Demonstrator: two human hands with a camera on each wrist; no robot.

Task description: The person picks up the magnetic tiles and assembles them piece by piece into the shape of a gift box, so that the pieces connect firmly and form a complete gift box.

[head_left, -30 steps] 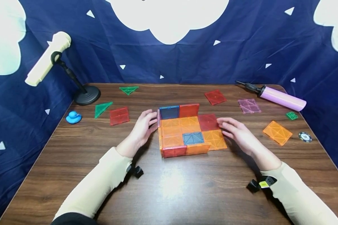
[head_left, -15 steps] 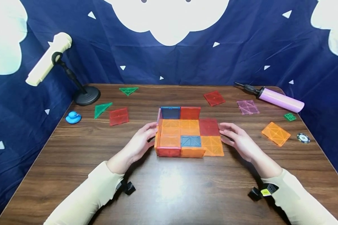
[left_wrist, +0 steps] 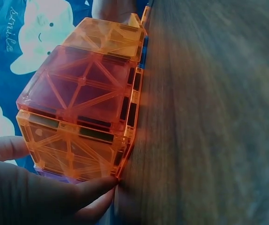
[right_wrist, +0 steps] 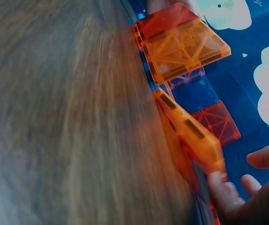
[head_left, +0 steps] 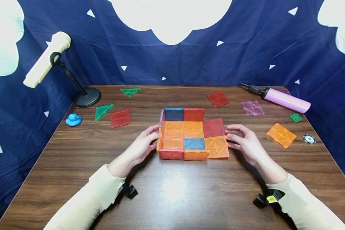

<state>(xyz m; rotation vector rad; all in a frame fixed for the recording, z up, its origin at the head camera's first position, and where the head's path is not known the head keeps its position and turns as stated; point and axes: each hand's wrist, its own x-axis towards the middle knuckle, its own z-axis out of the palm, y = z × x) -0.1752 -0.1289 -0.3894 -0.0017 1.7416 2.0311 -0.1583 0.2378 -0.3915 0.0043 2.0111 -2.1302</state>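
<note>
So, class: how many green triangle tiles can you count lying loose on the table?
2. One green triangle lies near the table's far edge, left of centre. The other green triangle lies nearer, just left of the loose red square. None seems hidden.

Pale cursive lettering on blue backdrop (left_wrist: 13,23) in left wrist view, too blurred to read
</note>
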